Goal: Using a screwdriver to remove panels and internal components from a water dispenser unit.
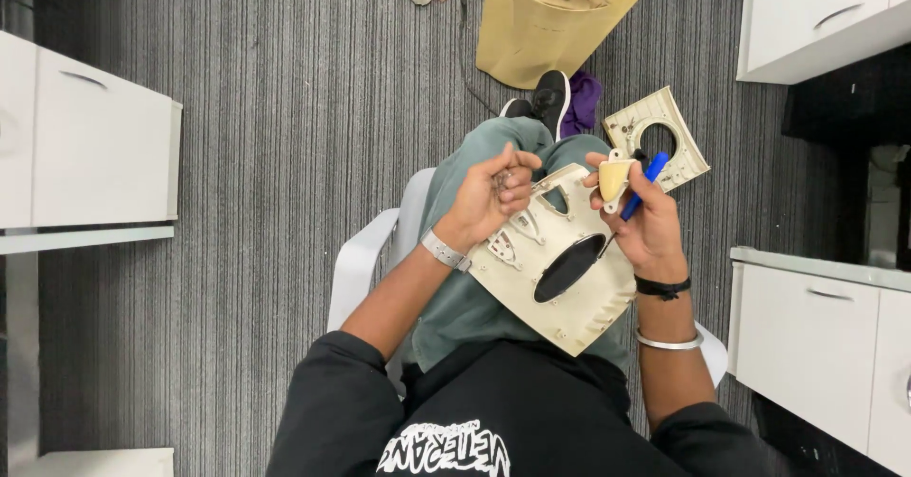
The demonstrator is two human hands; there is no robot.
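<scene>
My left hand was curled shut, pinching something tiny, maybe little screws; I could not tell just what. It touched the top edge of the cream plastic cover, which lay tilted on my lap between both hands. My right hand was clamped around a small yellow piece and a blue screwdriver together, with the tip close by the cover's dark oval hole. Beyond my right hand, a square plate with a round hole lay on the floor. I thought the tiny bits could slip onto the striped carpet, since nothing steadied the cover but my knees.
</scene>
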